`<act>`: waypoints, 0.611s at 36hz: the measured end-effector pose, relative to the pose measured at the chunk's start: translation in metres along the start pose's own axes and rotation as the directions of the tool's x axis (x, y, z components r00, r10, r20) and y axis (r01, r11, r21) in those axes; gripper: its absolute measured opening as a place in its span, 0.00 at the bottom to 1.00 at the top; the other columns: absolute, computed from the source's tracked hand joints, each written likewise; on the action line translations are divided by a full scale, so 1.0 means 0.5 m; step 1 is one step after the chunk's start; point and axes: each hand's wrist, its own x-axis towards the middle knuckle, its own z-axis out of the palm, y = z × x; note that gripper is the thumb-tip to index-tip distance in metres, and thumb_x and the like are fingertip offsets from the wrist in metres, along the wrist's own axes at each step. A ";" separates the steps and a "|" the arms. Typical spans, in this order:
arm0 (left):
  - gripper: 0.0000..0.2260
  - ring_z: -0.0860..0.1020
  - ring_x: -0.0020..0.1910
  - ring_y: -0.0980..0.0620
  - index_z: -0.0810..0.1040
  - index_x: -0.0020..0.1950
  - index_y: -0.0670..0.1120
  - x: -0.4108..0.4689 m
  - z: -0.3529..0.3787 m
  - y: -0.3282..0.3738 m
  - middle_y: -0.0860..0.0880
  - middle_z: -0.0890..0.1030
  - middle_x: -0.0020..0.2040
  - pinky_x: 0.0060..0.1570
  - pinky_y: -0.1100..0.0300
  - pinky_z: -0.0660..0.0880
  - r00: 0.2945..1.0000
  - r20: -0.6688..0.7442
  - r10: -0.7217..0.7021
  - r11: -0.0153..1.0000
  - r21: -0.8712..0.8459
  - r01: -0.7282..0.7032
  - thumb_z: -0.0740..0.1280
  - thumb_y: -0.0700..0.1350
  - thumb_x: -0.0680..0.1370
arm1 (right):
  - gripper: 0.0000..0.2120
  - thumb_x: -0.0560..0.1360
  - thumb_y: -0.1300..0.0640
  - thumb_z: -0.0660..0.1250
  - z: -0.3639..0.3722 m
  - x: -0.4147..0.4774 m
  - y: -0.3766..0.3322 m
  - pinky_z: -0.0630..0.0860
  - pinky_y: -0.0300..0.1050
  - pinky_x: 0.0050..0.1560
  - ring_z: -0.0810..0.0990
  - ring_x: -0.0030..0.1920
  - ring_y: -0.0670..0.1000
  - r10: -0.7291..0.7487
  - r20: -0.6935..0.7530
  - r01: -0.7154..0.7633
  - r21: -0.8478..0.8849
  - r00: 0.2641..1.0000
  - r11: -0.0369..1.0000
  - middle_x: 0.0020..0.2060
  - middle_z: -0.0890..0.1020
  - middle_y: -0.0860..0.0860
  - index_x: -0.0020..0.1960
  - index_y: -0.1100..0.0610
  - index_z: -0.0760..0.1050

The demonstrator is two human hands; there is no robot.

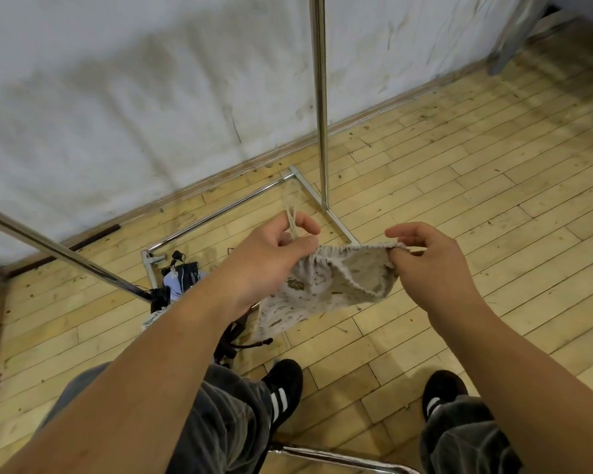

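Observation:
A small pale printed cloth garment with a gathered waistband hangs in the air in front of me. My left hand grips the left end of the waistband and pinches a thin drawstring that sticks up between its fingers. My right hand pinches the right end of the waistband between thumb and fingers. The band is stretched between both hands, and the rest of the cloth droops below toward the floor.
A chrome clothes rack stands ahead: an upright pole, base bars on the wooden floor, and a slanted bar at left. A pile of dark and pale clothes lies by the base. A white wall is behind; my black shoes are below.

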 end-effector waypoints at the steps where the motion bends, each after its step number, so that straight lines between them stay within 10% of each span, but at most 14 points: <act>1: 0.02 0.80 0.42 0.37 0.79 0.52 0.60 0.000 -0.003 0.000 0.38 0.80 0.46 0.48 0.49 0.79 0.999 0.018 0.028 0.999 0.024 -0.028 0.68 0.52 0.83 | 0.11 0.81 0.61 0.65 -0.003 0.004 0.002 0.79 0.43 0.35 0.78 0.44 0.43 0.010 -0.015 -0.009 0.012 1.000 1.000 0.54 0.79 0.46 0.55 0.46 0.81; 6: 0.11 0.81 0.42 0.64 0.83 0.51 0.58 -0.003 -0.009 -0.008 0.61 0.84 0.53 0.38 0.70 0.73 0.992 0.047 0.115 0.958 0.259 -0.123 0.65 0.43 0.84 | 0.09 0.82 0.62 0.62 -0.013 0.022 0.003 0.83 0.52 0.42 0.76 0.41 0.48 0.131 -0.011 -0.130 0.088 0.991 0.988 0.48 0.79 0.52 0.53 0.50 0.79; 10: 0.19 0.75 0.26 0.63 0.85 0.59 0.59 0.005 -0.010 -0.025 0.57 0.81 0.58 0.22 0.70 0.65 0.996 0.002 0.088 0.921 0.381 -0.083 0.61 0.37 0.84 | 0.17 0.78 0.73 0.57 -0.018 0.028 0.003 0.85 0.56 0.49 0.81 0.51 0.58 0.168 0.060 -0.177 0.227 0.984 0.958 0.46 0.77 0.53 0.49 0.55 0.79; 14: 0.21 0.77 0.56 0.56 0.79 0.69 0.60 0.013 -0.009 -0.041 0.55 0.74 0.60 0.43 0.71 0.71 0.992 0.029 0.122 0.842 0.525 -0.119 0.67 0.38 0.81 | 0.22 0.73 0.75 0.58 -0.013 0.030 0.011 0.83 0.67 0.52 0.82 0.50 0.59 0.051 0.024 -0.054 0.098 0.998 0.994 0.48 0.81 0.50 0.46 0.52 0.81; 18: 0.37 0.69 0.65 0.52 0.60 0.80 0.64 0.015 -0.010 -0.058 0.55 0.66 0.64 0.63 0.55 0.75 0.997 0.064 0.048 0.790 0.609 -0.077 0.70 0.39 0.79 | 0.22 0.75 0.73 0.59 -0.013 0.032 0.020 0.74 0.40 0.29 0.78 0.41 0.48 -0.053 0.024 0.055 -0.114 0.998 0.992 0.51 0.81 0.46 0.49 0.48 0.80; 22: 0.45 0.65 0.67 0.48 0.46 0.80 0.69 0.015 -0.008 -0.070 0.52 0.61 0.69 0.68 0.46 0.71 0.996 0.076 -0.054 0.721 0.693 -0.014 0.70 0.40 0.77 | 0.19 0.79 0.70 0.60 -0.008 0.032 0.034 0.71 0.35 0.29 0.78 0.45 0.50 -0.129 0.026 0.131 -0.291 0.991 0.948 0.54 0.78 0.49 0.57 0.49 0.79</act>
